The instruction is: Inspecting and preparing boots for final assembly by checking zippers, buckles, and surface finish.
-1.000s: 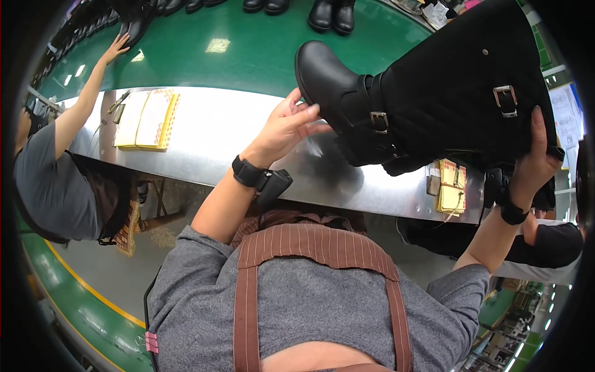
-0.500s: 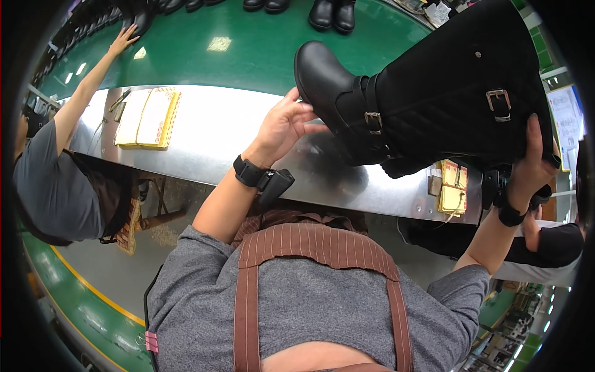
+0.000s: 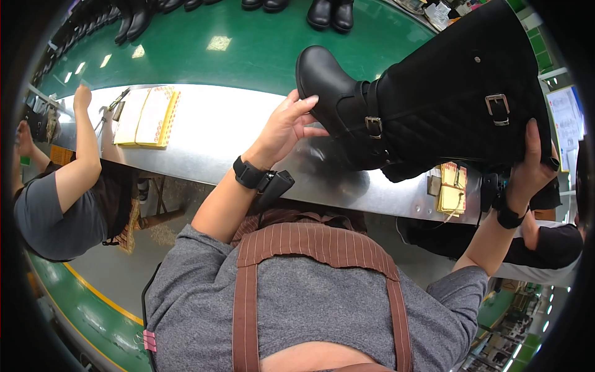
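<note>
A tall black boot [image 3: 427,105] with two silver buckles and a quilted shaft is held up on its side above the metal table edge [image 3: 248,130]. Its toe points left and its wide top is at the right. My left hand [image 3: 287,127] supports the toe end, with the thumb on the toe and the other fingers under the sole. Around the shaft near its top, my right hand [image 3: 530,164] grips with the thumb showing on the outside; the other fingers are mostly hidden behind.
Bundled yellow and white cards [image 3: 147,118] lie on the metal at left, and a smaller yellow stack [image 3: 452,192] at right. Pairs of black boots [image 3: 330,15] stand along the far side of the green belt [image 3: 248,56]. Co-workers sit at left and right.
My left thumb has come up onto the boot's toe, and the boot has shifted down very slightly. The co-worker at left has drawn an arm back from the boots on the belt.
</note>
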`<state>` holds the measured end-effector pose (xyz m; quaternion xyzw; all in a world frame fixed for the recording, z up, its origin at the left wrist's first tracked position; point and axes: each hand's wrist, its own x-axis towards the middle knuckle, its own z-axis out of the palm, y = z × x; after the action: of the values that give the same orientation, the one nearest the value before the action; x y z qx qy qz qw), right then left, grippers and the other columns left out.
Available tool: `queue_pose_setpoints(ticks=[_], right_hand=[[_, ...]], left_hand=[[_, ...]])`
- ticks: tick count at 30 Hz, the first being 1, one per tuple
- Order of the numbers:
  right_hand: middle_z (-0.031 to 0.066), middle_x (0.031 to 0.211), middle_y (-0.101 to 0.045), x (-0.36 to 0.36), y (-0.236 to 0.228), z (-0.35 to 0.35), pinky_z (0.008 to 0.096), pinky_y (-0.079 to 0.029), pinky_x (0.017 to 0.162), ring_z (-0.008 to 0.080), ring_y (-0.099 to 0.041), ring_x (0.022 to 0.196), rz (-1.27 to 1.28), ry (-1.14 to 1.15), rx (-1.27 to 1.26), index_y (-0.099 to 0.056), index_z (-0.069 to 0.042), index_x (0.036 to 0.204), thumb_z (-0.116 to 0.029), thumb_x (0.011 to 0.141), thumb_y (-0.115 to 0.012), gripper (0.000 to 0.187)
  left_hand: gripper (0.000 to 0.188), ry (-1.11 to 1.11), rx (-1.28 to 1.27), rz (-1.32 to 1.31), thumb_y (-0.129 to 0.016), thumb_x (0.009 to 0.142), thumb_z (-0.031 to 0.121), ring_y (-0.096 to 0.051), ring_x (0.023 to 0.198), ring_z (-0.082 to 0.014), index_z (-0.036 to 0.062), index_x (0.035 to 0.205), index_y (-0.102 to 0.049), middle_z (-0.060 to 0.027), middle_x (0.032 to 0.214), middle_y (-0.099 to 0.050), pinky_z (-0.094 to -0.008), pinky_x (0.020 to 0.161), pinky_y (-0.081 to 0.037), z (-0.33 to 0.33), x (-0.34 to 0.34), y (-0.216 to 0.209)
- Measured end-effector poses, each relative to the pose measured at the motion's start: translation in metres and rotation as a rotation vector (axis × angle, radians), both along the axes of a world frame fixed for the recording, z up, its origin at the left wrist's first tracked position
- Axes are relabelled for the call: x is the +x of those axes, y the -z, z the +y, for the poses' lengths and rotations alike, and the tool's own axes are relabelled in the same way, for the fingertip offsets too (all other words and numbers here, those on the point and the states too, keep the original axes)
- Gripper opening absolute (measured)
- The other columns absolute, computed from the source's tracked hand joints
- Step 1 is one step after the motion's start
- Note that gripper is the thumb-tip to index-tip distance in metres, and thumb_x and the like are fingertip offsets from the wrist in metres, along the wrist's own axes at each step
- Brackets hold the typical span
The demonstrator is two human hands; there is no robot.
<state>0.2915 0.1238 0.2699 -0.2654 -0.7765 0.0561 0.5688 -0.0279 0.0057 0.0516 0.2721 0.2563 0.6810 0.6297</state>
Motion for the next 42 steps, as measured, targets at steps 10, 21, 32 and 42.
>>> queue_pose_setpoints(ticks=[10, 21, 32, 42], right_hand=[[0.0087, 0.095, -0.07, -0.006, 0.003, -0.002, 0.0224, -0.052, 0.075, 0.011, -0.065, 0.079, 0.093, -0.076, -0.082, -0.07, 0.004, 0.098, 0.001, 0.077, -0.075, 0.022], [0.0088, 0.096, -0.071, -0.006, 0.012, 0.0, 0.0257, -0.05, 0.079, 0.0118, -0.065, 0.08, 0.092, -0.042, -0.077, -0.071, 0.005, 0.099, 0.0, 0.077, -0.074, 0.023], [0.0126, 0.093, -0.068, -0.01, 0.043, -0.005, 0.0304, -0.047, 0.081, 0.0193, -0.061, 0.086, -0.371, -0.012, 0.133, -0.07, 0.005, 0.094, -0.009, 0.07, -0.083, 0.031], [0.0069, 0.083, -0.067, 0.096, 0.037, 0.016, 0.0289, -0.047, 0.068, 0.0195, -0.06, 0.076, -0.151, 0.314, -0.257, -0.069, -0.005, 0.092, -0.036, 0.085, -0.069, 0.032]], left_hand=[[0.041, -0.021, 0.007, 0.119, -0.049, 0.1, 0.021, -0.062, 0.107, -0.0193, 0.0054, 0.135, -0.036, -0.0099, 0.123, -0.057, -0.0372, 0.083, -0.057, 0.001, -0.002, 0.012], [0.041, -0.108, -0.129, 0.131, -0.051, 0.1, 0.029, -0.06, 0.109, -0.0199, 0.0085, 0.134, -0.041, -0.0087, 0.121, -0.059, -0.0389, 0.085, -0.054, 0.005, 0.004, 0.007], [0.046, 0.195, -0.082, -0.333, -0.058, 0.096, 0.025, -0.054, 0.12, -0.0192, 0.0043, 0.135, -0.045, -0.0068, 0.131, -0.056, -0.0393, 0.105, -0.041, 0.029, 0.044, 0.055], [0.048, 0.167, -0.091, -0.376, -0.053, 0.098, 0.032, -0.049, 0.126, -0.0288, 0.0027, 0.135, -0.046, -0.0142, 0.136, -0.051, -0.0454, 0.109, -0.038, 0.008, 0.039, 0.064]])
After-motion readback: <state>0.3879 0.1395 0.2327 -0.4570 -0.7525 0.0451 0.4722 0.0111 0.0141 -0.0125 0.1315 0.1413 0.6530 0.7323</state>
